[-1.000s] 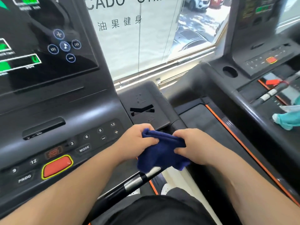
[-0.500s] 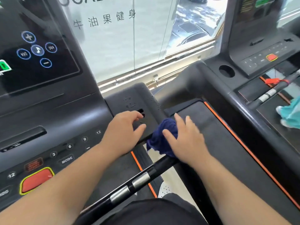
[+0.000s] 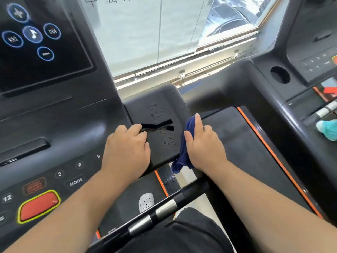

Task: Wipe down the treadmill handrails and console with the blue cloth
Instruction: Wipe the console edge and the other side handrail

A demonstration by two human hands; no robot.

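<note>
view: head cam, looking down at both forearms over the treadmill
console (image 3: pixel 54 125): fills the left side; touchscreen (image 3: pixel 36 52) lit with round music icons, keypad with MODE key below it, red stop button (image 3: pixel 39 207) at lower left
side panel (image 3: pixel 160 110): dark flat wing on the console's right, with a black slot cut in its top; water droplets (image 3: pixel 167 141) sit just below the slot
left hand (image 3: pixel 125 148): rests palm down on the panel's left part, fingers (image 3: pixel 135 129) loosely bent with tips at the slot's left end, holding nothing
right hand (image 3: pixel 204 145): on the panel's right edge with the cloth under it; index finger stretched forward, thumb lying on the cloth's inner side, other fingers bent over the outer edge, so it grips the cloth against the edge
blue cloth (image 3: pixel 184 156): bunched between the right hand and the panel's right edge, touching both; one end pokes out past the index fingertip, the other hangs free below the palm
handrail (image 3: pixel 164 209): black bar with silver sensor bands, crossing diagonally below both wrists, not touched
white shoe (image 3: pixel 145 202): visible on the deck under the bar
neighbouring treadmill (image 3: pixel 264 106): to the right, orange-edged belt, round cup holder (image 3: pixel 280 74)
teal cloth (image 3: pixel 328 130): far right edge, on the neighbouring machine, well apart from both hands
</note>
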